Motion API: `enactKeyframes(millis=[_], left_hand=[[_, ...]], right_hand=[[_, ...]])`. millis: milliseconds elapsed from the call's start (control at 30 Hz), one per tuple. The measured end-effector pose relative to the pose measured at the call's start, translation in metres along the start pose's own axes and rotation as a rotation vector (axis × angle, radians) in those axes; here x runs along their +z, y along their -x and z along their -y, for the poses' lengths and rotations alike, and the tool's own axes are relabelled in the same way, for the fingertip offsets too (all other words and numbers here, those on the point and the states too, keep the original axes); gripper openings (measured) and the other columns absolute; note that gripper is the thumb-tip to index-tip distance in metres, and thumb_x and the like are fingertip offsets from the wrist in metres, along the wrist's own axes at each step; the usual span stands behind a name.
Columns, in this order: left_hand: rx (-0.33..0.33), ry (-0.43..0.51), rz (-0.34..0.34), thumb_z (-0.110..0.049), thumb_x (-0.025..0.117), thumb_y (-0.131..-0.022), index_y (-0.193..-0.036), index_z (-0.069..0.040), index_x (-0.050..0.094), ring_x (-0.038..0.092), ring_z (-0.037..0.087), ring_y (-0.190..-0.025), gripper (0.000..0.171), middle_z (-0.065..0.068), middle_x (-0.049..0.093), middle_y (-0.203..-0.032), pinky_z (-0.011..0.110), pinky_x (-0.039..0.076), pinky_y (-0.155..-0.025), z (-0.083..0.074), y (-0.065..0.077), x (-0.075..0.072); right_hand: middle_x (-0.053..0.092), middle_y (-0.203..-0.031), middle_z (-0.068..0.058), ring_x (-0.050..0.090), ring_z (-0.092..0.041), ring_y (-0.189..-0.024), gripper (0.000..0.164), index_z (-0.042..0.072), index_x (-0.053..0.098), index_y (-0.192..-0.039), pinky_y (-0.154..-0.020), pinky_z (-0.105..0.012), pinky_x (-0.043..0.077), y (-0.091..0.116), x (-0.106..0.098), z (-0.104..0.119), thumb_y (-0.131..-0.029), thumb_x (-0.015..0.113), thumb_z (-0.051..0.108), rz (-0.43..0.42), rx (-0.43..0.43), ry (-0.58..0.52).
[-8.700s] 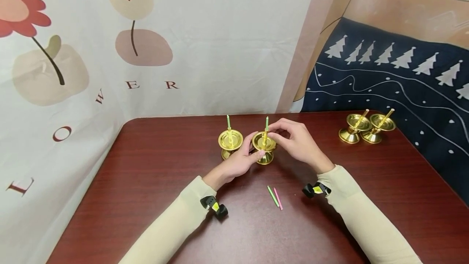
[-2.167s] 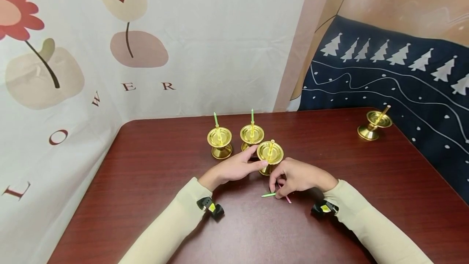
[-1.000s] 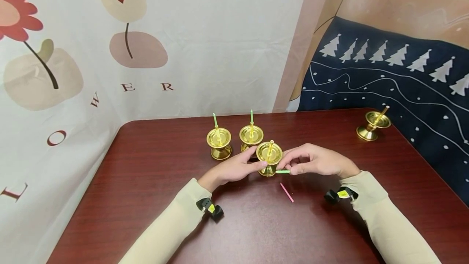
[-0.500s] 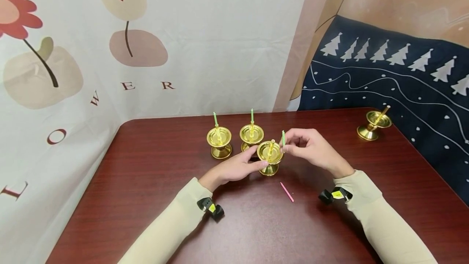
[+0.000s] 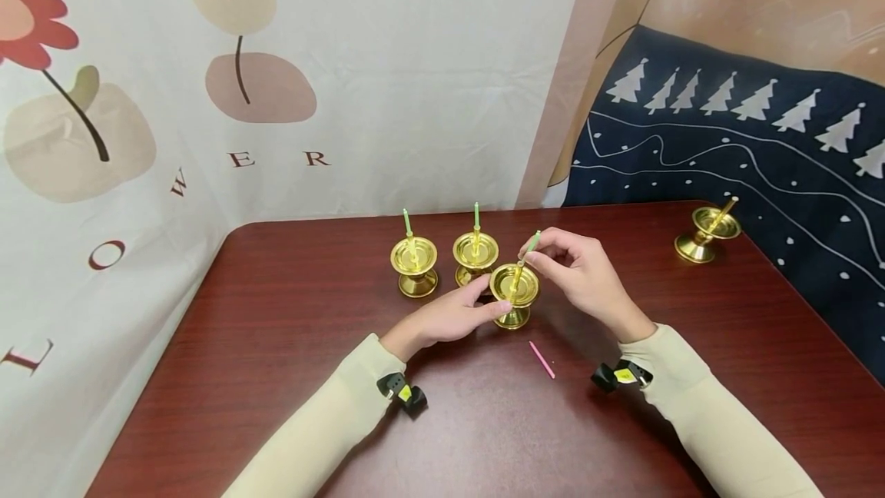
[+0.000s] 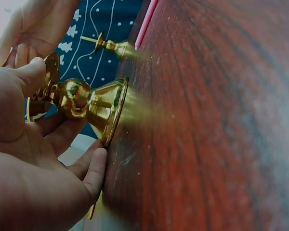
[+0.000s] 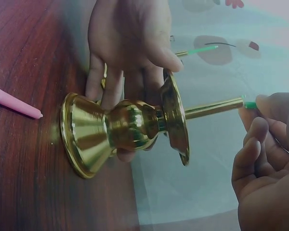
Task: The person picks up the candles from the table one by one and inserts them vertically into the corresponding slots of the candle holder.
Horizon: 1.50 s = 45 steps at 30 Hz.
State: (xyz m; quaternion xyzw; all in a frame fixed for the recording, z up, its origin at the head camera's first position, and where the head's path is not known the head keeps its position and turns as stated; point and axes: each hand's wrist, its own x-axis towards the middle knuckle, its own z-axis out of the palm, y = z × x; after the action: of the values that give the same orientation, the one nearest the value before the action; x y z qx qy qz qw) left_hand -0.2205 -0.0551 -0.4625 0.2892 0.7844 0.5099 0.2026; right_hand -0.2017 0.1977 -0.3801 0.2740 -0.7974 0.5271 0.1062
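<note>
The left hand [image 5: 452, 315] grasps a brass-coloured candlestick [image 5: 514, 318], the right hand [image 5: 584, 273] pinches a green candle [image 5: 535, 239] (reddish table [image 5: 304, 290] below, flower-printed cloth [image 5: 415, 83] behind).

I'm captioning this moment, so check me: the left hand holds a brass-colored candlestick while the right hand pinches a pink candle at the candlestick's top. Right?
Not quite: the head view shows the right hand pinching a green candle, not a pink one, at the candlestick's top. The left hand does hold that brass-colored candlestick.
</note>
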Motion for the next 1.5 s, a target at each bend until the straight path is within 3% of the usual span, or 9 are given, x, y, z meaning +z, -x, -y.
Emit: enactKeyframes(millis=[167, 333, 433, 567, 867, 1167, 1500], left_hand=[[-0.005, -0.016, -0.010, -0.053, 0.064, -0.111, -0.156, -0.024, 0.056, 0.055, 0.009, -0.139, 0.055, -0.006, 0.063, -0.149, 0.036, 0.045, -0.114, 0.004, -0.002, 0.001], [0.024, -0.013, 0.010, -0.051, 0.060, -0.113, -0.156, -0.014, 0.055, 0.055, 0.017, -0.140, 0.058, 0.004, 0.064, -0.149, 0.041, 0.045, -0.116, -0.015, 0.006, -0.001], [0.009, 0.006, 0.016, -0.051, 0.059, -0.113, -0.157, -0.010, 0.054, 0.055, 0.019, -0.139, 0.060, 0.007, 0.063, -0.149, 0.043, 0.045, -0.116, -0.025, 0.011, -0.002], [-0.008, 0.002, 0.012, -0.050, 0.060, -0.113, -0.157, -0.011, 0.054, 0.056, 0.018, -0.136, 0.059, 0.007, 0.063, -0.149, 0.042, 0.047, -0.112, -0.029, 0.012, -0.002], [0.014, -0.023, -0.001, -0.053, 0.062, -0.112, -0.155, -0.014, 0.055, 0.057, 0.015, -0.134, 0.059, 0.003, 0.065, -0.147, 0.037, 0.047, -0.110, -0.014, 0.007, -0.001], [0.011, -0.017, -0.001, -0.051, 0.062, -0.112, -0.156, -0.014, 0.055, 0.057, 0.016, -0.137, 0.058, 0.003, 0.065, -0.148, 0.039, 0.046, -0.114, -0.014, 0.006, 0.000], [0.014, -0.010, -0.002, -0.050, 0.062, -0.112, -0.156, -0.016, 0.056, 0.059, 0.014, -0.134, 0.056, 0.001, 0.066, -0.146, 0.036, 0.047, -0.112, -0.014, 0.005, 0.000]], right_hand=[[0.072, -0.093, -0.017, 0.059, -0.020, -0.073, 0.012, 0.009, 0.080, -0.108, -0.064, -0.025, 0.050, 0.000, 0.002, -0.001, -0.104, 0.075, -0.001, 0.009, -0.011, -0.006], [0.071, -0.092, -0.017, 0.058, -0.021, -0.074, 0.013, 0.010, 0.080, -0.108, -0.064, -0.025, 0.050, 0.000, 0.002, -0.002, -0.104, 0.075, 0.000, 0.016, -0.017, 0.015], [0.071, -0.093, -0.015, 0.058, -0.020, -0.074, 0.013, 0.010, 0.080, -0.109, -0.064, -0.025, 0.049, -0.001, 0.003, -0.001, -0.104, 0.074, -0.001, 0.017, -0.027, 0.023], [0.072, -0.094, -0.012, 0.058, -0.020, -0.074, 0.014, 0.011, 0.080, -0.109, -0.064, -0.026, 0.049, -0.001, 0.004, -0.001, -0.104, 0.074, -0.001, 0.021, -0.038, 0.028], [0.074, -0.096, -0.004, 0.058, -0.018, -0.074, 0.014, 0.013, 0.080, -0.109, -0.064, -0.030, 0.050, -0.001, 0.004, -0.002, -0.104, 0.075, 0.001, 0.026, -0.060, 0.049], [0.075, -0.102, -0.012, 0.060, -0.016, -0.080, 0.013, 0.013, 0.080, -0.107, -0.067, -0.024, 0.049, -0.002, 0.004, -0.004, -0.105, 0.074, 0.002, 0.038, -0.114, 0.059], [0.074, -0.102, -0.001, 0.059, -0.016, -0.079, 0.017, 0.016, 0.079, -0.106, -0.066, -0.026, 0.049, -0.002, 0.004, -0.003, -0.105, 0.074, 0.000, 0.046, -0.113, 0.085]])
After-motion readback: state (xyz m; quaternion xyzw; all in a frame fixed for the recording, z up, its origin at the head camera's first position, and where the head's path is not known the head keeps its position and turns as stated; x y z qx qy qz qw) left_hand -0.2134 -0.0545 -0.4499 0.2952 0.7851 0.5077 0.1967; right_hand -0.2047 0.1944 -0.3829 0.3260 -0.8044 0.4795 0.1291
